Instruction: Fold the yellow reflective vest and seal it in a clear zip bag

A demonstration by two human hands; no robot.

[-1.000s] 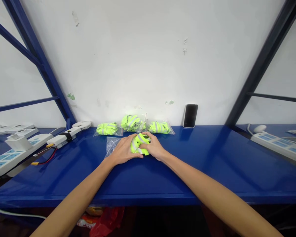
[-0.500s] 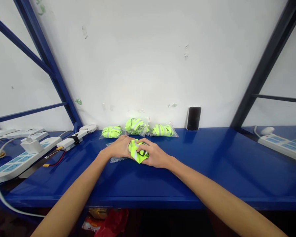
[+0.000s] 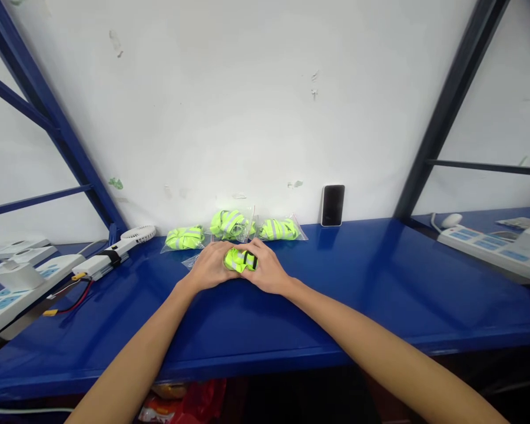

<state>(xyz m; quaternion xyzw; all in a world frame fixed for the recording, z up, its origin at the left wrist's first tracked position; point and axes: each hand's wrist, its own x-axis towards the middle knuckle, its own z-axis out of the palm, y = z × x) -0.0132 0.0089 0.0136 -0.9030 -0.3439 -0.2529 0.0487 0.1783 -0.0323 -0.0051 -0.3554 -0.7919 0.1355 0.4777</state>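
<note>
Between my two hands is a folded bundle of neon-yellow reflective strap with grey-silver bands and a black piece at its right side. My left hand wraps its left side, and my right hand closes round its right side. Part of a clear plastic bag shows flat on the table beside my left hand. Just behind lie three bagged bundles of the same strap: a left one, a middle one and a right one.
On the blue table, a dark-screened device leans against the wall. To the left are a small white fan, a white box with wires and a power strip. Another power strip lies at right.
The strap's loose flap has been folded in, so the bundle is more compact between both hands. The view has shifted slightly to the right.
</note>
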